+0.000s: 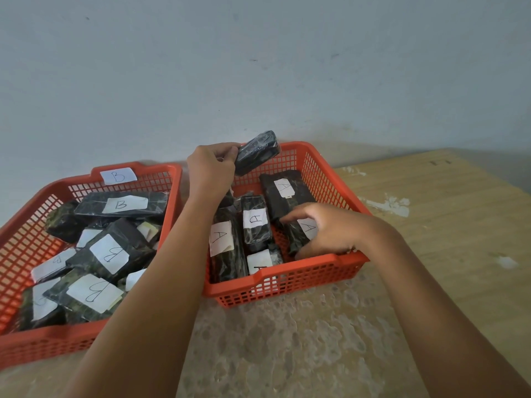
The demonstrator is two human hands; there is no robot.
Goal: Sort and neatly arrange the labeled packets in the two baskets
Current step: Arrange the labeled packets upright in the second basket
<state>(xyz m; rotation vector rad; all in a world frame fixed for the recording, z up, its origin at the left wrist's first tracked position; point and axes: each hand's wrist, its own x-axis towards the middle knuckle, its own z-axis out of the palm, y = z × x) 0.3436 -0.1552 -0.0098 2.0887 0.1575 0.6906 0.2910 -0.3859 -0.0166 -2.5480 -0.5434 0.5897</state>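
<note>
Two orange plastic baskets stand side by side. The left basket point(26, 225), tagged B on its far rim, holds several dark packets with white B labels point(120, 203). In the right basket point(287, 278) lie several dark packets labeled A point(220, 239). My left hand point(211, 165) holds a dark packet point(257, 152) lifted above the right basket's far left corner; its label is hidden. My right hand point(330, 228) reaches into the right basket, fingers curled around an A-labeled packet point(298, 234) near the right wall.
The baskets rest on a worn wooden table point(402, 282) with peeled, patchy paint. A pale grey wall point(258, 67) rises directly behind the baskets. Bare tabletop extends to the right and in front of the right basket.
</note>
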